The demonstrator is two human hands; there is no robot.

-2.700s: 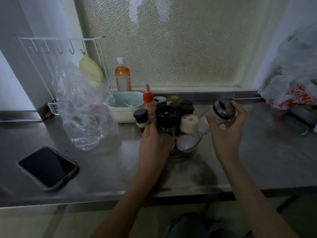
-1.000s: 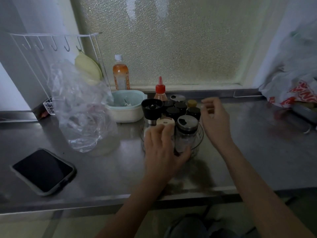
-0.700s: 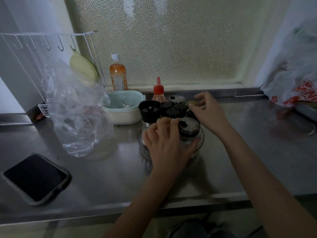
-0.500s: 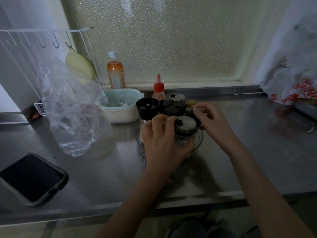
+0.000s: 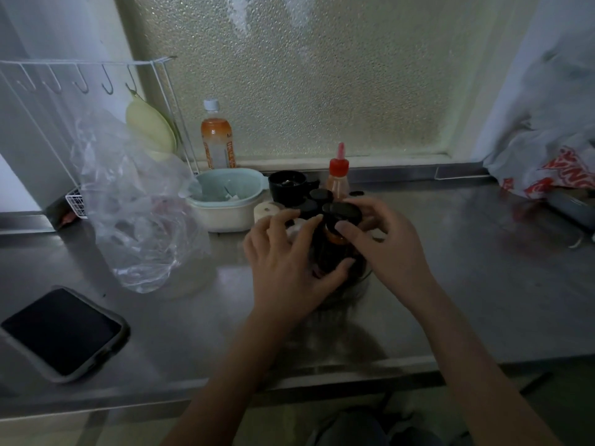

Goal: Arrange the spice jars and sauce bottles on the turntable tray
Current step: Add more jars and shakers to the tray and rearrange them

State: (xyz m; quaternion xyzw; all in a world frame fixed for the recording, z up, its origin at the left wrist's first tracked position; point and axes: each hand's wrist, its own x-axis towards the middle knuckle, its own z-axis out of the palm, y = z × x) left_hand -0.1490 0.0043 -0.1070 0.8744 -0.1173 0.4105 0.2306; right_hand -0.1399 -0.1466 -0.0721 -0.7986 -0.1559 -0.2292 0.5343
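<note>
A clear round turntable tray (image 5: 363, 275) stands mid-counter, crowded with jars. At its front is a dark jar with a black lid (image 5: 342, 212). My left hand (image 5: 283, 262) wraps the jar's left side, thumb under its body. My right hand (image 5: 386, 249) grips it from the right, fingers curled over the lid. Behind them stand a black grinder (image 5: 287, 187), a cream-lidded jar (image 5: 266, 210), small black-lidded jars (image 5: 320, 195) and a red-capped sauce bottle (image 5: 338, 177). My hands hide most of the tray.
A pale green bowl (image 5: 225, 201) sits just left of the tray, with a crumpled clear plastic bag (image 5: 135, 214) beside it. A phone (image 5: 61, 329) lies front left. An orange drink bottle (image 5: 216, 136) and a wire rack (image 5: 80, 91) stand at the back. Bags (image 5: 553, 162) fill the right corner.
The jars on the tray have swung round: the grinder is now further back and the cream-lidded jar is at the left. Both hands have closed on a dark black-lidded jar at the front.
</note>
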